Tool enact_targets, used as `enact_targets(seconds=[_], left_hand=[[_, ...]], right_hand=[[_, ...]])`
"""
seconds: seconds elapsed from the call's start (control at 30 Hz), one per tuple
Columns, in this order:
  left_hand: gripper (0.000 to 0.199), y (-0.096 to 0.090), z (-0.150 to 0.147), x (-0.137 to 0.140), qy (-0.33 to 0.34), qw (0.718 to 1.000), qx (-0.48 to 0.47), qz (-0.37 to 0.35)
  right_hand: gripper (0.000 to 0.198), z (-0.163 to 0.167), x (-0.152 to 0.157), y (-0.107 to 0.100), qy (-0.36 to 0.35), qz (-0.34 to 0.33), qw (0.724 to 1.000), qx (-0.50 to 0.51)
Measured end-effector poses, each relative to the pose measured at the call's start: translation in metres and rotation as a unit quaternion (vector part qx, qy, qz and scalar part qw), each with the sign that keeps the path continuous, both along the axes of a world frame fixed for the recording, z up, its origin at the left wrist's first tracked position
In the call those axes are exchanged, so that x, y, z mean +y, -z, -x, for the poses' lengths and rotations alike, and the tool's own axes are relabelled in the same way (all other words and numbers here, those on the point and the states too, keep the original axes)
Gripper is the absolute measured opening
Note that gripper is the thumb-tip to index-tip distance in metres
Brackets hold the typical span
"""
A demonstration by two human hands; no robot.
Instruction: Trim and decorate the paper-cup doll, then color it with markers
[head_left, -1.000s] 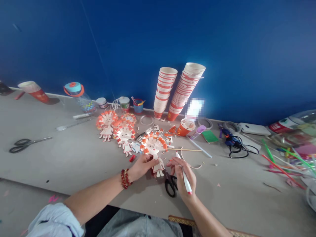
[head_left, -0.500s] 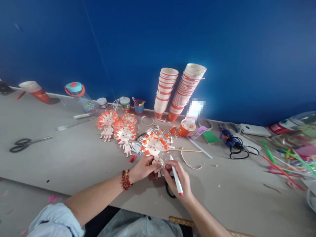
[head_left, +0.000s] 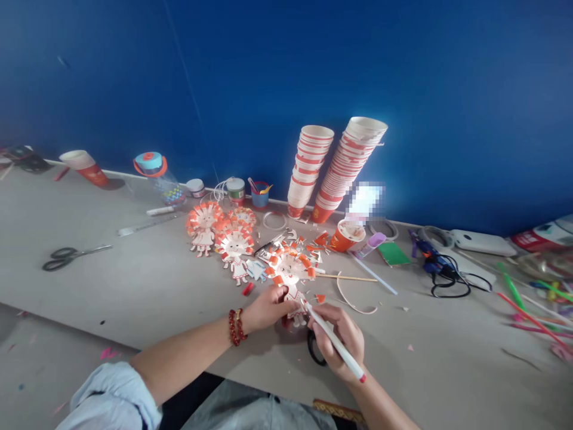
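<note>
My left hand [head_left: 270, 307] pinches a paper doll [head_left: 289, 267] by its body, just above the table's near edge. The doll has a round white face, an orange-and-white fringe around it and a white dress with red marks. In my right hand [head_left: 342, 334] is a white marker [head_left: 338, 344] with a red end, its tip down at the doll's dress. More paper dolls [head_left: 235, 245] of the same kind lie to the left. A small red marker cap [head_left: 248, 289] rests near my left hand. Partly hidden by my right hand is a black loop, perhaps a scissors handle [head_left: 316, 349].
Two tall paper cup stacks [head_left: 308, 173] lean by the blue wall. Scissors [head_left: 74, 257] and a ruler [head_left: 145, 225] lie left, near a water bottle [head_left: 159, 182]. Paper scraps, a wooden stick [head_left: 353, 278], a glue gun [head_left: 430, 260] and coloured pipe cleaners [head_left: 537, 316] spread rightward.
The view has shifted slightly, so everything sits further right. My right hand has turned the marker so its tip now points at the doll's dress. The left hand keeps its hold.
</note>
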State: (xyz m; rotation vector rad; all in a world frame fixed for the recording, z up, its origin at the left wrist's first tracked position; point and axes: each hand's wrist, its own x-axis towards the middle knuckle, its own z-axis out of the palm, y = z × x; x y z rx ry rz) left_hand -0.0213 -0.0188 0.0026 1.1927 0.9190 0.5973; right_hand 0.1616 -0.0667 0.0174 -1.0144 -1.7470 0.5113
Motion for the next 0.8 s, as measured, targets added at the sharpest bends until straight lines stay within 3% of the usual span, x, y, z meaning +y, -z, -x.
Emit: enact_targets(seconds=[0.17,0.33,0.5,0.8], left_hand=[[0.025,-0.005,-0.001,0.001,0.003,1.000,-0.012,-0.003],[0.024,-0.007,0.000,0.001,-0.004,1.000,-0.010,-0.004],[0.025,-0.006,0.001,0.001,-0.001,1.000,-0.012,-0.008],[0.023,-0.005,0.000,0.000,-0.019,0.999,0.024,-0.013]], right_hand=[[0.018,0.001,-0.001,-0.005,-0.067,0.018,0.998,-0.011],[0.011,0.001,-0.004,0.006,-0.046,0.092,0.994,0.038],[0.009,0.002,-0.004,0.010,-0.026,0.059,0.998,0.024],[0.008,0.008,-0.003,0.000,-0.019,0.046,0.999,-0.017]])
